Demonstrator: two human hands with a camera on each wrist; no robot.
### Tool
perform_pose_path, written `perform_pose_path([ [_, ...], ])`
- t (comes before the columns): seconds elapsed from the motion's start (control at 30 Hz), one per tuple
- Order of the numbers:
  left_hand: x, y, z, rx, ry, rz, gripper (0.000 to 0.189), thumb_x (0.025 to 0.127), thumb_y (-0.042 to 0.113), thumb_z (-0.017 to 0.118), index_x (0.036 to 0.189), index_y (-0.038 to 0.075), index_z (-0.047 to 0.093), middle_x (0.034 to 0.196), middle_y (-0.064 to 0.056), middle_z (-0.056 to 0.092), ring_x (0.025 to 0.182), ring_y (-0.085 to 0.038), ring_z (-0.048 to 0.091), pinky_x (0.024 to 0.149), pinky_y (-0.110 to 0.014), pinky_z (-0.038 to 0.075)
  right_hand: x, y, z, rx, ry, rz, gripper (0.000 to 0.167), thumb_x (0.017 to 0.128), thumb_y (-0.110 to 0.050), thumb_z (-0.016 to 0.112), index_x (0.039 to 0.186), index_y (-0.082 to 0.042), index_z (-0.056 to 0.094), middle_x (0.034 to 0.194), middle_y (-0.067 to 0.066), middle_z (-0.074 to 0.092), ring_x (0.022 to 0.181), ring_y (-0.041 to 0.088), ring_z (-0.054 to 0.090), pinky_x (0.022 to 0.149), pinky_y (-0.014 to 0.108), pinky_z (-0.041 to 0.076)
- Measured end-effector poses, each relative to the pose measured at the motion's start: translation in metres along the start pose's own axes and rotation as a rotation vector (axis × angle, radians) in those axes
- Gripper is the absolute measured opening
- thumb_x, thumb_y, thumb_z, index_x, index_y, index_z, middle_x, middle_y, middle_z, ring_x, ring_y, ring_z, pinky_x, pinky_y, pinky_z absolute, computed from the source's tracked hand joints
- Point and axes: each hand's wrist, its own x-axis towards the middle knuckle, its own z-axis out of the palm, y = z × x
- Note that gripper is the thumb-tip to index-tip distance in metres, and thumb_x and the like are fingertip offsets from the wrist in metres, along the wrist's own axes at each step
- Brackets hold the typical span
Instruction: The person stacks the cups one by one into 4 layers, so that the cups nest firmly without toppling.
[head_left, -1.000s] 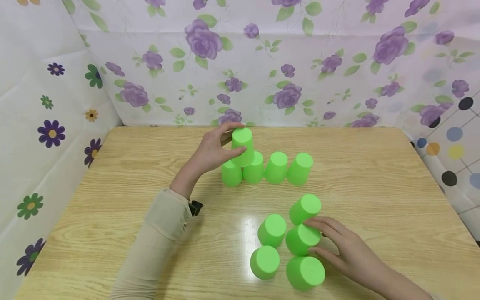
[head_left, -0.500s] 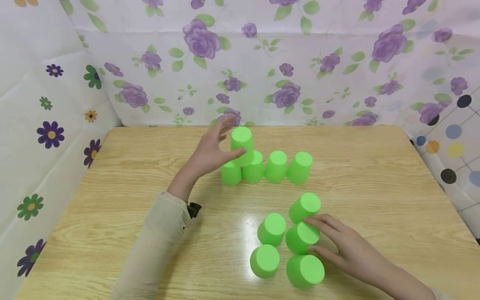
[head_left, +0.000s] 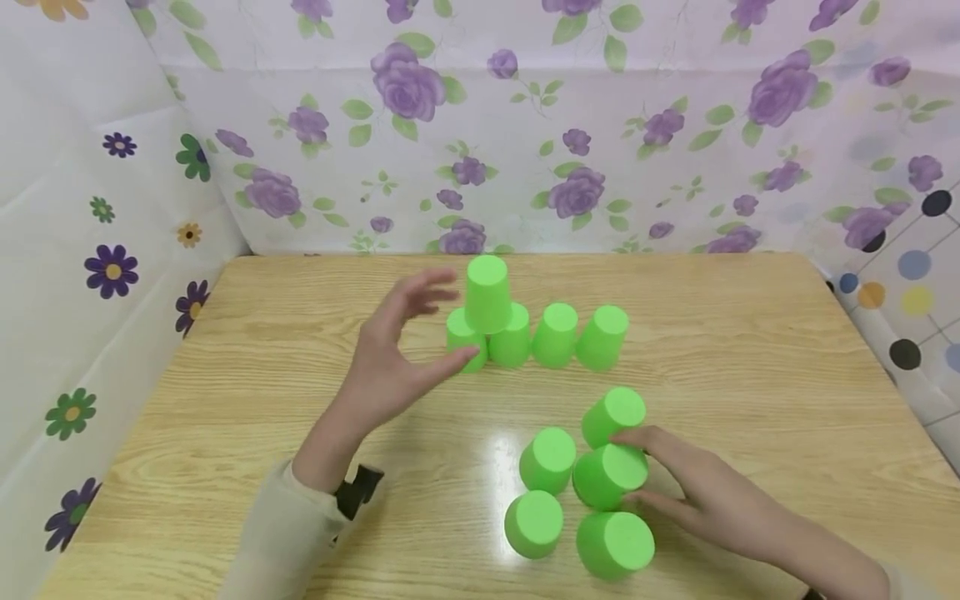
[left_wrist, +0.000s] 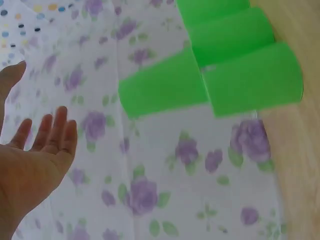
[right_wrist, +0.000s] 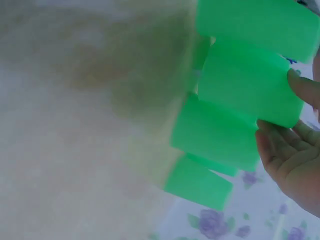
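My left hand (head_left: 381,371) is spread beside a small stack of upside-down green cups and holds nothing. One cup (head_left: 488,296) sits on two neighbouring cups at the left end of the back row, its rim bridging them. The left thumb overlaps the leftmost base cup (head_left: 461,329) in the head view. In the left wrist view, the palm and fingers (left_wrist: 37,165) are apart from the upper cup (left_wrist: 162,85). With thumb and fingers, my right hand (head_left: 712,496) grips the middle cup (head_left: 609,477) of the near right column, also inverted; the right wrist view shows this cup (right_wrist: 250,82) too.
Two more cups (head_left: 555,335) continue the back row rightward. Close around the gripped cup stand a cup behind (head_left: 615,417), one in front (head_left: 615,544), and two on its left (head_left: 547,461). Flowered cloth (head_left: 405,167) hangs along the wooden table's (head_left: 750,350) far edge.
My left hand has let go of the upper cup and drawn back left and nearer, leaving that cup on the two below. My right hand keeps its hold with little movement.
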Motion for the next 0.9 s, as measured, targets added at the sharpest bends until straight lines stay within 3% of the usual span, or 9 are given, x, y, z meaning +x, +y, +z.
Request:
perform_pose_path([
  [0.13,-0.027,0.014,0.02,-0.028,-0.091,0.153,0.051,0.067,0.007,0.08,0.113,0.004,0.059,0.115,-0.009,0.06,0.104,-0.021,0.057,0.087,-0.03,0.051,0.006,-0.007,-0.02,-0.016,-0.014,-0.036,0.059,0.079,-0.027,0.075,0.13,-0.028,0.046,0.119,-0.018,0.055,0.103,0.005,0.058,0.081,0.027,0.053],
  [0.23,-0.05,0.024,0.038,-0.04,-0.214,0.199,0.043,0.07,0.01,0.08,0.109,0.005,0.061,0.115,-0.008,0.059,0.107,-0.019,0.056,0.091,-0.029,0.049,0.013,-0.011,-0.037,-0.014,-0.031,-0.037,0.055,0.078,-0.031,0.074,0.127,-0.027,0.049,0.116,-0.019,0.056,0.099,0.003,0.058,0.08,0.026,0.053],
  [0.3,-0.064,0.03,0.048,-0.034,-0.293,0.201,0.041,0.073,0.012,0.079,0.11,0.007,0.061,0.114,-0.006,0.059,0.109,-0.016,0.056,0.095,-0.027,0.047,0.019,-0.013,-0.046,-0.017,-0.03,-0.049,0.055,0.077,-0.031,0.075,0.126,-0.025,0.05,0.115,-0.019,0.056,0.099,0.003,0.058,0.08,0.025,0.052],
  [0.47,-0.088,0.039,0.064,-0.015,-0.447,0.118,0.04,0.079,0.017,0.075,0.115,0.012,0.06,0.118,0.003,0.056,0.113,-0.007,0.052,0.097,-0.017,0.042,0.033,-0.018,-0.066,-0.07,-0.001,-0.107,0.059,0.071,-0.027,0.081,0.122,-0.025,0.051,0.112,-0.017,0.057,0.096,0.001,0.057,0.078,0.022,0.051],
  [0.57,-0.096,0.038,0.071,0.034,-0.473,0.166,0.04,0.079,0.015,0.075,0.116,0.011,0.058,0.119,0.003,0.055,0.112,-0.007,0.052,0.096,-0.014,0.041,0.043,-0.023,-0.076,-0.104,0.01,-0.151,0.061,0.068,-0.027,0.084,0.12,-0.025,0.051,0.11,-0.018,0.057,0.094,0.0,0.057,0.077,0.02,0.051],
  [0.67,-0.103,0.035,0.076,0.108,-0.446,0.251,0.042,0.077,0.012,0.076,0.115,0.009,0.058,0.117,0.0,0.055,0.109,-0.009,0.054,0.094,-0.013,0.041,0.054,-0.029,-0.086,-0.142,0.022,-0.186,0.061,0.067,-0.027,0.084,0.119,-0.022,0.052,0.11,-0.017,0.057,0.094,0.0,0.057,0.077,0.021,0.051],
  [0.9,-0.112,0.033,0.077,0.191,-0.437,0.208,0.044,0.078,0.011,0.074,0.118,0.004,0.058,0.12,-0.003,0.056,0.11,-0.012,0.053,0.094,-0.015,0.042,0.087,-0.026,-0.106,-0.155,0.112,-0.234,0.061,0.063,-0.014,0.085,0.115,-0.011,0.054,0.109,-0.006,0.06,0.094,0.007,0.056,0.075,0.021,0.051],
])
